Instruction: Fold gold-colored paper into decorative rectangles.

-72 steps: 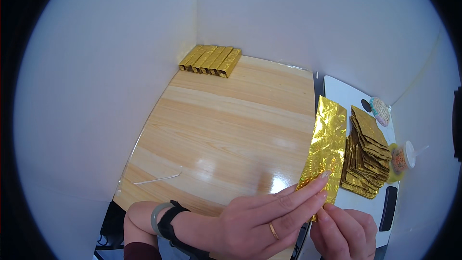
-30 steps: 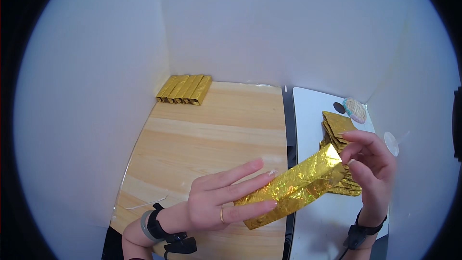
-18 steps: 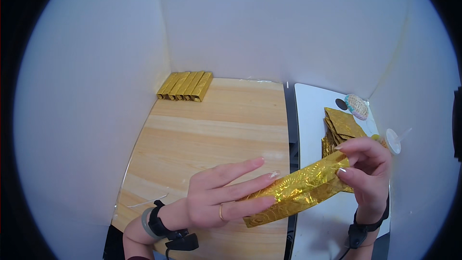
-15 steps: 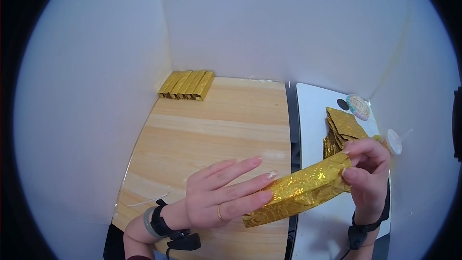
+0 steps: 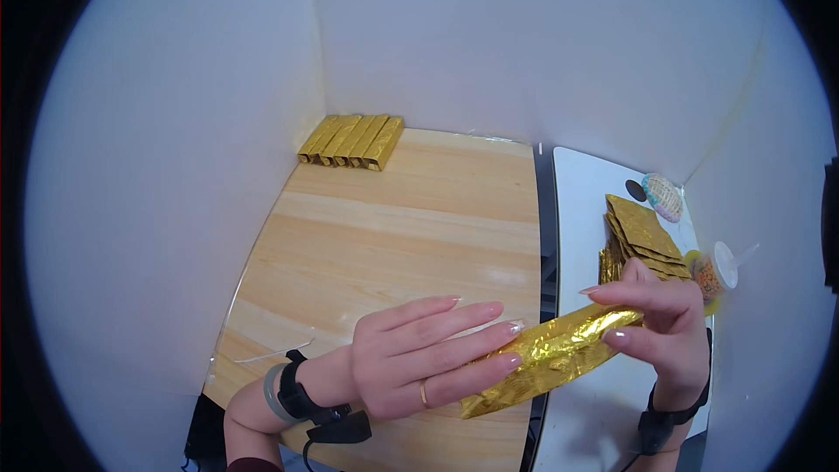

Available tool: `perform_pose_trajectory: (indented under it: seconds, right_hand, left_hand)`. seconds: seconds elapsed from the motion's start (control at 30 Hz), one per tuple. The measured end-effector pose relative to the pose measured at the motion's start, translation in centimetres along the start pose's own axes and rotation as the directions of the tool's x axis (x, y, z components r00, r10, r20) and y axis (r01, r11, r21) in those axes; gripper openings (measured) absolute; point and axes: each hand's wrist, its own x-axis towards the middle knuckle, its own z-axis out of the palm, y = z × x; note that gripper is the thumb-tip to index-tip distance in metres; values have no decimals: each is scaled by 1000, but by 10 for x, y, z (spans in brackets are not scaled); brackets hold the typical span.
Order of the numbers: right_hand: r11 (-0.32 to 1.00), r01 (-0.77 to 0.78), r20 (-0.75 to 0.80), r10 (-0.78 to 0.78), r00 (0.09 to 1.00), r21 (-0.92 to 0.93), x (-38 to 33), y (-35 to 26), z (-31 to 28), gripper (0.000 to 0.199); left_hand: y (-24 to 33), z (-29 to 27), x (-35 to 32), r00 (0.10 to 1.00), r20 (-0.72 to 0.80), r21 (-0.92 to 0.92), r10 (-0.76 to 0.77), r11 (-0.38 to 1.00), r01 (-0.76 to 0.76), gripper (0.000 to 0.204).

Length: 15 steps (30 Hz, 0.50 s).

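A long piece of shiny gold foil paper (image 5: pixel 559 354), folded lengthwise, is held slanting between my two hands above the gap between the tables, its right end higher. My left hand (image 5: pixel 428 354) lies with long, straight fingers over its left part; the thumb is hidden behind. At the right end, my right hand (image 5: pixel 660 328) has its thumb on the near face and the index finger bent over the upper edge. Just beyond the right hand sits a stack of flat folded gold foil pieces (image 5: pixel 644 229).
Several narrow gold foil boxes (image 5: pixel 351 142) stand in a row at the far left of the wooden table (image 5: pixel 393 236). On the white table (image 5: pixel 577 210) are a woven shell-shaped item (image 5: pixel 662 197), a dark disc (image 5: pixel 635 190) and a lidded cup with a straw (image 5: pixel 718 267). A thin white strip (image 5: pixel 271 354) lies near left. Pale walls surround everything.
My right index finger has lifted and shifted along the foil's upper edge. The left fingers have slid slightly further over the foil. The whole view has shifted a little.
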Motion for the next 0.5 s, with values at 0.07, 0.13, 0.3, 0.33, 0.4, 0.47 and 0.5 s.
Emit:
perform_pose_trajectory:
  seconds: [0.07,0.13,0.3,0.33,0.4,0.47,0.5]
  right_hand:
    - [993,-31,-14,33,999,114,1,6,-1,36]
    - [972,-59,-24,66,998,228,2,8,0,35]
    - [993,105,-69,-101,992,56,2,10,-1,30]
    - [993,103,-68,-99,993,57,1,10,-3,30]
    - [985,131,-61,-138,989,-112,0,5,-5,33]
    - [983,123,-59,-132,989,-136,-1,-1,-3,35]
    - [980,116,-58,-127,990,-161,0,-2,-3,36]
  left_hand:
    - [-1,2,-1,1000,11,9,13,1000,-13,27]
    - [-2,5,-4,1000,-7,37,16,999,-16,28]
    - [-5,5,-2,1000,-21,-44,13,999,-14,27]
    - [-6,7,-2,1000,-28,-126,5,992,-8,27]
    - [-6,12,-3,999,-36,-203,-19,979,11,25]
    - [-7,14,-3,998,-42,-279,-42,960,29,23]
    - [-7,13,-2,997,-55,-292,-49,956,31,25]
